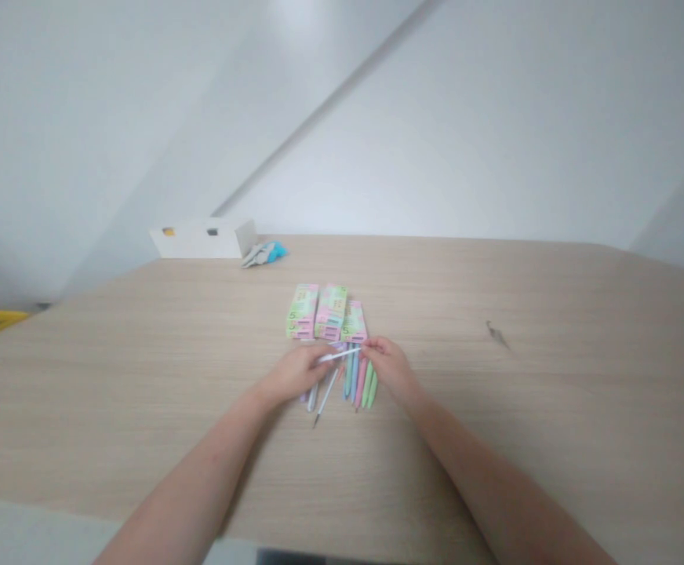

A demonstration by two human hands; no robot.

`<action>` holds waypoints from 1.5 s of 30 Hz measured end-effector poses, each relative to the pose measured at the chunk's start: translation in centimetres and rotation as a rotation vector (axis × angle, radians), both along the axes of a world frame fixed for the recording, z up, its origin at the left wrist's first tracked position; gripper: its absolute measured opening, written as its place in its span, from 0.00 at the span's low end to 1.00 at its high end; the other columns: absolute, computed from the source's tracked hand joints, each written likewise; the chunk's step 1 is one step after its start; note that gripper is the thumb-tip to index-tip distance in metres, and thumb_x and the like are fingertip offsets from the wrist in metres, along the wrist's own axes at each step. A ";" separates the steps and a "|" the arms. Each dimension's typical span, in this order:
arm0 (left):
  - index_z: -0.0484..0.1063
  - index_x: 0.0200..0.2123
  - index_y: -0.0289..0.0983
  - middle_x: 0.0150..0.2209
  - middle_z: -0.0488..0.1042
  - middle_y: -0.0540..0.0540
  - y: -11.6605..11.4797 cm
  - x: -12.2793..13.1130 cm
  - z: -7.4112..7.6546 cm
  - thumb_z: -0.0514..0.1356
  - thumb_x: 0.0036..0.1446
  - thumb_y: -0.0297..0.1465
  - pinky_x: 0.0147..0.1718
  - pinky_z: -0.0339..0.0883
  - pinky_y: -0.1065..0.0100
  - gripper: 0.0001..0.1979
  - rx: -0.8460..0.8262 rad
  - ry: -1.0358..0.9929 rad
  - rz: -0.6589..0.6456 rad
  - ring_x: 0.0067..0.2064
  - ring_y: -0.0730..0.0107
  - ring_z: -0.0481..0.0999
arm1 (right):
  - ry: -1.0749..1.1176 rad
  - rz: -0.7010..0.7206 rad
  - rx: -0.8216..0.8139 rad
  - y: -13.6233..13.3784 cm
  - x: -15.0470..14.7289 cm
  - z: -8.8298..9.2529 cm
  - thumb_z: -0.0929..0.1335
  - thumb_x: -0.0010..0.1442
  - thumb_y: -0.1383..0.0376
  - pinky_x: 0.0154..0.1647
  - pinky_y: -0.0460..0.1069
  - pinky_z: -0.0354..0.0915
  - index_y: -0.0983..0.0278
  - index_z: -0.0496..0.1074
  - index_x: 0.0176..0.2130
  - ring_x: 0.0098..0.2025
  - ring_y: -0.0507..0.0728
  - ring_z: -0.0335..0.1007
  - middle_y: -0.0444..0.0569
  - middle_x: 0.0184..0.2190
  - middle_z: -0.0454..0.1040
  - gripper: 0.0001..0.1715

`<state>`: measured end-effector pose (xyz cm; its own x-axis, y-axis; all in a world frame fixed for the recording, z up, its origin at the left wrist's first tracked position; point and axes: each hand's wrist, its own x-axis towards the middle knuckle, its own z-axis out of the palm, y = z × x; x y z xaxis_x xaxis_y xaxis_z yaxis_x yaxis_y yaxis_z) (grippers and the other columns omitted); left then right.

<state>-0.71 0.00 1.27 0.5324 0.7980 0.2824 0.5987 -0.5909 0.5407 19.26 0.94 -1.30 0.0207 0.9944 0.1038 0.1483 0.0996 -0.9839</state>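
Note:
Between both hands is a slim white pen (345, 354), held nearly level above a row of pens. My left hand (300, 370) is closed around its thicker left part. At the thinner right end, the fingertips of my right hand (390, 365) pinch it. Just below lie pastel pens: green ones (369, 386), a pink one (361, 383), blue ones (351, 380) and a pale one (312, 398) partly under my left hand. A thin white pen refill (325, 399) with a dark tip lies slanted among them. Some pens are hidden by my fingers.
Pink-and-green pen boxes stand behind the pens: a left stack (303, 310), a middle stack (331, 310) and a right box (354, 322). Farther back are a long white box (201, 242) and grey-blue gloves (265, 253). A small dark object (497, 335) lies to the right on the wooden table (583, 392).

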 end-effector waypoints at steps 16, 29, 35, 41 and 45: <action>0.70 0.46 0.38 0.39 0.75 0.48 -0.3 0.3 0.1 0.52 0.58 0.31 0.41 0.64 0.70 0.14 -0.028 -0.027 -0.094 0.40 0.68 0.72 | 0.064 0.102 -0.023 -0.1 -0.3 -0.3 0.68 0.48 0.62 0.33 0.48 0.65 0.64 0.70 0.29 0.30 0.54 0.71 0.45 0.26 0.75 0.08; 0.69 0.48 0.38 0.41 0.74 0.47 -0.3 0.4 0.2 0.50 0.60 0.34 0.43 0.63 0.70 0.15 -0.044 -0.011 -0.101 0.42 0.68 0.72 | 0.025 0.148 -0.036 -0.2 -0.3 -0.1 0.68 0.48 0.59 0.34 0.48 0.65 0.65 0.70 0.29 0.30 0.54 0.71 0.45 0.26 0.75 0.11; 0.69 0.47 0.39 0.42 0.74 0.46 -0.4 0.7 0.1 0.50 0.60 0.36 0.43 0.63 0.70 0.15 -0.051 -0.005 -0.092 0.43 0.67 0.72 | -0.031 0.197 -0.047 -0.5 -0.5 0.2 0.68 0.49 0.60 0.31 0.46 0.64 0.65 0.69 0.28 0.28 0.53 0.71 0.45 0.25 0.74 0.09; 0.69 0.46 0.38 0.42 0.74 0.46 -0.3 0.7 -0.3 0.51 0.60 0.36 0.42 0.63 0.71 0.14 -0.030 -0.003 -0.099 0.42 0.68 0.72 | -0.060 0.239 -0.062 -0.7 -0.7 0.2 0.66 0.52 0.64 0.30 0.46 0.64 0.66 0.69 0.29 0.28 0.52 0.71 0.46 0.27 0.75 0.06; 0.69 0.47 0.39 0.43 0.74 0.47 -0.2 0.7 -0.4 0.51 0.60 0.36 0.42 0.63 0.71 0.14 -0.037 0.010 -0.100 0.43 0.68 0.72 | -0.035 0.252 -0.087 -0.7 -0.7 0.3 0.66 0.51 0.67 0.30 0.46 0.65 0.65 0.70 0.31 0.29 0.52 0.71 0.45 0.27 0.76 0.04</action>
<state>-0.06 -0.15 0.82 0.6126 0.7505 0.2479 0.5433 -0.6276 0.5577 18.55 0.22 -1.01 -0.2306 0.9730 0.0143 0.1632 0.0532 -0.9852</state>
